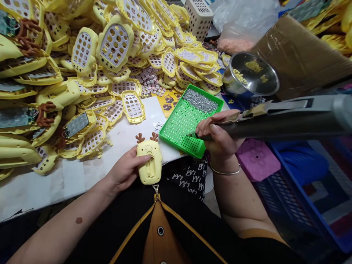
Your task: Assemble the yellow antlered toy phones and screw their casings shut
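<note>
My left hand (128, 167) grips a yellow toy phone shell (150, 161) with brown antlers, its back side up and its battery slot showing. The thumb lies across the slot. In my right hand (220, 137) is a dark power screwdriver (275, 124), its tip pointing down at a green screw tray (171, 126). Rows of small screws stand in the tray's holes, and a pile of loose silver screws (200, 101) fills its far end. Whether the tip touches a screw I cannot make out.
Yellow toy shells (112, 47) are heaped at the left and back of the white table (115, 161). A steel bowl (251, 73) with small yellow pieces stands behind the tray, beside a cardboard box (299, 55). To the right are a pink stool (258, 159) and a blue crate (299, 198).
</note>
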`<action>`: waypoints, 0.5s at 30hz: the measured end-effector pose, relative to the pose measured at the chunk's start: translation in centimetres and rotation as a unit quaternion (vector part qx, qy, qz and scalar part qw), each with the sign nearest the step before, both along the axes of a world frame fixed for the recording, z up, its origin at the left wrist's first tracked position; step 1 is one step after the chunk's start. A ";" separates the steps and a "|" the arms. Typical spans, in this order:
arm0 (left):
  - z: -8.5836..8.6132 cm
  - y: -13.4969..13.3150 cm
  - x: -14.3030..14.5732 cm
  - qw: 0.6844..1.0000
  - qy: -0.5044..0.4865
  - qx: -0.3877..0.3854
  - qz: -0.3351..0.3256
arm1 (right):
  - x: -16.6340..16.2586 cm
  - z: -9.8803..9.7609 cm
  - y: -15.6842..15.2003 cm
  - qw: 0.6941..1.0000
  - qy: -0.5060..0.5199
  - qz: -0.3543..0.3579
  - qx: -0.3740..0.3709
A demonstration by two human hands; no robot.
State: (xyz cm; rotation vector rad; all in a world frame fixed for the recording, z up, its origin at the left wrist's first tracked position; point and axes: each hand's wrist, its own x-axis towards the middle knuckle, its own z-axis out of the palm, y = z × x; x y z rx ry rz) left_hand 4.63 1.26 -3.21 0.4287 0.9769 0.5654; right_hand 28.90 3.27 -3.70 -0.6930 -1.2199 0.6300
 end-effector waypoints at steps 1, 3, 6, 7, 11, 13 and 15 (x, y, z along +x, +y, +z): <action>0.0 -0.1 -0.1 1.000 -0.001 0.000 0.011 | 0.0 0.0 0.0 1.000 0.002 -0.002 0.007; 0.0 -0.3 -0.3 1.000 -0.005 0.003 0.022 | -0.1 0.1 -0.1 1.000 0.006 0.004 0.016; 0.0 -0.5 -0.6 1.000 -0.011 0.004 0.014 | -0.1 0.2 -0.2 1.000 -0.001 0.016 0.001; 0.0 -0.5 -0.7 1.000 -0.010 0.005 0.009 | 0.0 0.1 -0.2 1.000 -0.007 0.013 -0.004; -0.1 -0.5 -0.6 1.000 0.008 0.020 0.007 | 0.1 0.2 -0.4 1.000 -0.014 -0.022 -0.010; -0.1 -0.7 -0.3 0.999 0.022 0.031 0.010 | -0.4 1.0 -0.8 0.999 0.007 -0.039 -0.002; -0.1 -0.9 -0.1 0.998 0.037 0.043 0.011 | -1.3 2.3 -1.4 0.999 0.038 -0.030 0.023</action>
